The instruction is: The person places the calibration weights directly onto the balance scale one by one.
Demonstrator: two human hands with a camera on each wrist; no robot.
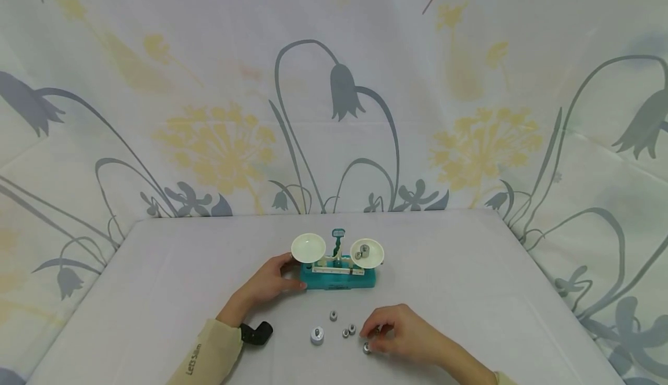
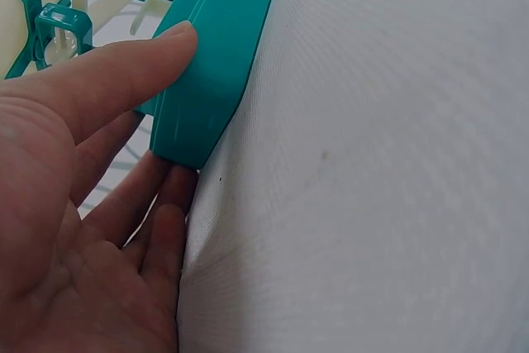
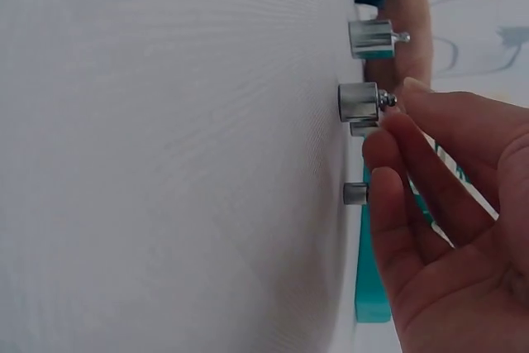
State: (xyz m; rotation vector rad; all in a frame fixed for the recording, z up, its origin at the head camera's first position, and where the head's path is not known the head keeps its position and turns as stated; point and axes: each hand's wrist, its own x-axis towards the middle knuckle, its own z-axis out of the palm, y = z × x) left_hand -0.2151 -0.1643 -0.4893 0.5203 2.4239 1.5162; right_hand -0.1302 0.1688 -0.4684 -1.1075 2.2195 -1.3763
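Note:
My left hand (image 1: 268, 280) holds the left end of a teal-based balance scale (image 1: 339, 280). In the left wrist view its thumb (image 2: 178, 43) lies on the base's front face, with the other fingers behind the end. My right hand (image 1: 402, 333) has thumb and fingertips around the knob of a small metal weight (image 3: 359, 102), which stands upright on the table. Another small weight (image 1: 377, 330) shows partly behind those fingers. Two metal weights (image 1: 364, 250) sit in the scale's right white pan (image 1: 376, 260); nothing lies in the left pan (image 1: 308, 248).
Left of my right hand stand a larger weight (image 1: 316, 336) and several smaller ones, among them a lone weight (image 1: 333, 315). White cloth covers the table (image 1: 443, 269). A flower-patterned curtain (image 1: 235, 83) rises behind and at both sides. A black wrist device (image 1: 257, 333) sits beside my left sleeve.

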